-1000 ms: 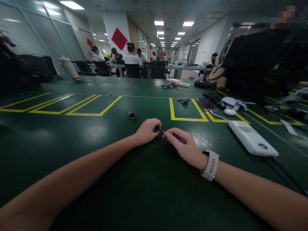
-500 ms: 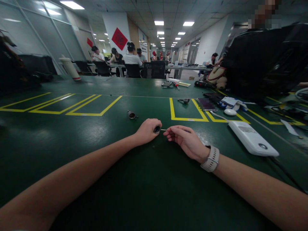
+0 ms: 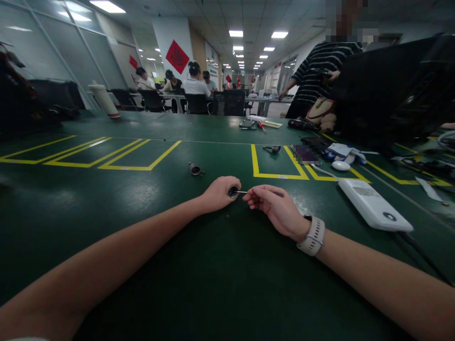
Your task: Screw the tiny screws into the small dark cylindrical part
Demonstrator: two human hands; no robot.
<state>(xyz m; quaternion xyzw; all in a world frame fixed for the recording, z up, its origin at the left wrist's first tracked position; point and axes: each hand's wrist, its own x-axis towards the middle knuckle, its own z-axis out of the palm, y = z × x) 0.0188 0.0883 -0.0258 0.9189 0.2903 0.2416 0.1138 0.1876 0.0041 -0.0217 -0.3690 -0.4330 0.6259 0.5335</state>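
My left hand [image 3: 217, 192] rests on the green table [image 3: 149, 265] with its fingers wrapped round a small round metal part [image 3: 232, 191]. My right hand [image 3: 275, 208], with a white watch at the wrist, pinches a thin screwdriver [image 3: 245, 192] whose metal tip touches that part. A tiny dark piece [image 3: 227, 217] lies on the table just below my left hand. Another small cylindrical metal part [image 3: 195, 169] lies a little beyond my left hand.
A white power bank [image 3: 373, 205] with a cable lies at the right, with a white mouse [image 3: 340, 165] and gloves [image 3: 341, 150] behind it. Yellow tape boxes [image 3: 273, 166] mark the table. A person in a striped shirt [image 3: 316, 71] stands at the far right; others sit far back.
My right hand turned over, from knuckles up to fingers curled palm-side up, still on the screwdriver. The person in the striped shirt has moved left into clearer view.
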